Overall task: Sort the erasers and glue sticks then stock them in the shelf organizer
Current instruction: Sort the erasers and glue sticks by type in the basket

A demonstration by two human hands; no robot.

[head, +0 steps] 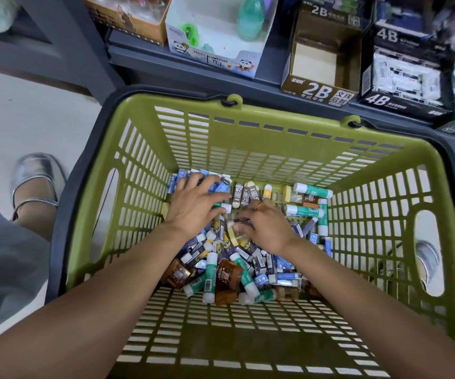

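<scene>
Forearms: both bare arms enter from the bottom edge and reach down into the basket.
Left hand: palm down on the pile at the far left of the basket floor; fingers spread and laid flat across blue-sleeved erasers, gripping nothing.
Right hand: lies just right of the left hand, a ring on one finger; fingers curled down into the pile around a small pale yellow item; whether it is actually pinched cannot be told.
Erasers: blue-and-white sleeved pieces heaped loose over the basket floor, mixed with dark "2B" sleeved erasers standing in a row along the far wall.
Glue sticks: green-and-white tubes with white caps, several lying at the far right corner, others scattered in the near part of the pile.
Brown packets: glossy brown wrapped pieces lying among the near glue sticks.
Basket: olive green slatted plastic, dark handle folded around the rim, standing against the shelf.
Shelf: grey, beyond the basket, carrying open display cartons.
2B carton: dark, open, pale bottom showing.
4B carton: black, to the right of the 2B carton, holding packed stock.
Panda carton: white, left of the 2B carton.
Floor: pale; a silver shoe at the left.
</scene>
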